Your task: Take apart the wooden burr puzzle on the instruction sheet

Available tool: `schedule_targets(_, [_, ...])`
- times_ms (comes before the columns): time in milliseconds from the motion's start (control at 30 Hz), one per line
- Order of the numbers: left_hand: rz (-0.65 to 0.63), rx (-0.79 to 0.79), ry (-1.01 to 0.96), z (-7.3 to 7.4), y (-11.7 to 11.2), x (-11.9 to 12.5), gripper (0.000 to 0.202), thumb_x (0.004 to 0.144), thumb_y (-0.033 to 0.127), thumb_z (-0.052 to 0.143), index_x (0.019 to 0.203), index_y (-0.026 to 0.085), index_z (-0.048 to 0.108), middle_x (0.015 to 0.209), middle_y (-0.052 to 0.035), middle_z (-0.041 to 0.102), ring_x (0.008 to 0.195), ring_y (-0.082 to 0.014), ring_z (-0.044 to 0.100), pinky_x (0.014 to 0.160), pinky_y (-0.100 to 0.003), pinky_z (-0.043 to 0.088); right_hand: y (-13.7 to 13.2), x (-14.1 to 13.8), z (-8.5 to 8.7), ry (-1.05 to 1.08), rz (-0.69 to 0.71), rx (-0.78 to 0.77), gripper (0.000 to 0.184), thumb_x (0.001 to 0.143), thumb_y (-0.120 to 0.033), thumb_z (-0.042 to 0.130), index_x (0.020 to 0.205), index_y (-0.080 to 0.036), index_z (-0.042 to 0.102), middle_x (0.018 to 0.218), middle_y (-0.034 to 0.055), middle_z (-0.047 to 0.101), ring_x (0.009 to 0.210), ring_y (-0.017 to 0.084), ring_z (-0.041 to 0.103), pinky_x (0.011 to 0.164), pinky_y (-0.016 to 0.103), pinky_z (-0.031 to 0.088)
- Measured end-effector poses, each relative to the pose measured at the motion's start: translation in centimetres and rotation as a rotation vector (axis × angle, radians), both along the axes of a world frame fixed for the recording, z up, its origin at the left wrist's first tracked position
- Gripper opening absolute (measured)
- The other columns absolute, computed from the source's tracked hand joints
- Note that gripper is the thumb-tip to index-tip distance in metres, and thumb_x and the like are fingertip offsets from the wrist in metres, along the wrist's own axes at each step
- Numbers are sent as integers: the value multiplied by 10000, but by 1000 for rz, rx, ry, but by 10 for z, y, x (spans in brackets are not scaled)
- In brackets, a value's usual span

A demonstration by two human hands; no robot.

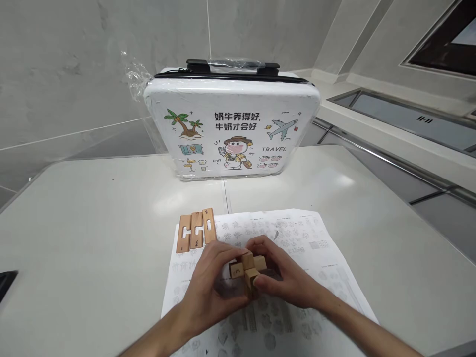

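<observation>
Between my two hands is a wooden burr puzzle (248, 267), its square-ended blocks crossing each other and sticking out several ways. My left hand (213, 282) grips it from the left, fingers over the top and thumb below. From the right, my right hand (280, 275) closes on it, thumb against the front block and fingers behind. The puzzle is held above a printed instruction sheet (312, 233). Flat wooden pieces lie at the sheet's upper left corner: a notched piece marked 1 (183, 243), another notched piece (196, 240) and a slotted piece marked 2 (211, 235).
A white cartoon-printed case (245, 99) in clear plastic wrap stands at the back of the pale table (92, 223), against a grey tiled wall (111, 59). A dark object (6, 282) shows at the left edge. Along the right runs a counter (390, 109) with a glass-topped panel.
</observation>
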State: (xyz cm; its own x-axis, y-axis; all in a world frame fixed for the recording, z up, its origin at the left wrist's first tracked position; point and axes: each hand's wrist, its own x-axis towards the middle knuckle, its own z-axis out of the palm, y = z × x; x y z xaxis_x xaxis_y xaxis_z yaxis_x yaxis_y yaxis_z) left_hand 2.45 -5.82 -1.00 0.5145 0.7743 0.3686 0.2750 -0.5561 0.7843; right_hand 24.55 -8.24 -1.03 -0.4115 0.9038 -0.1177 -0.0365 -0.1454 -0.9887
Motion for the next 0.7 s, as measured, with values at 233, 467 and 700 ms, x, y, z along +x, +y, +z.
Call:
schedule_targets(233, [-37, -154, -14, 4, 2, -1, 718, 669, 205, 935, 1280, 330, 579, 1083, -7, 684, 944, -223, 667, 816, -364, 556, 5, 5, 1, 92, 107, -160, 535, 930, -665, 703, 1238, -245, 579, 1059, 59, 684, 947, 228, 645, 813, 369, 509])
schedule_targets(467, [-61, -159, -71, 2, 3, -1, 791, 618, 215, 967, 1298, 341, 583, 1147, -20, 624, 985, -219, 651, 814, -346, 560, 6, 7, 9, 264, 197, -281, 629, 922, -665, 721, 1353, -270, 488, 1238, 109, 713, 1141, 291, 705, 1039, 510, 481])
schedule_targets(700, [-78, -212, -66, 3, 3, -1, 731, 647, 303, 979, 1284, 326, 621, 1120, -38, 647, 968, -233, 654, 799, -358, 559, 6, 9, 6, 229, 204, -288, 647, 906, -683, 727, 1348, -271, 496, 1238, 112, 716, 1174, 304, 696, 1068, 541, 468])
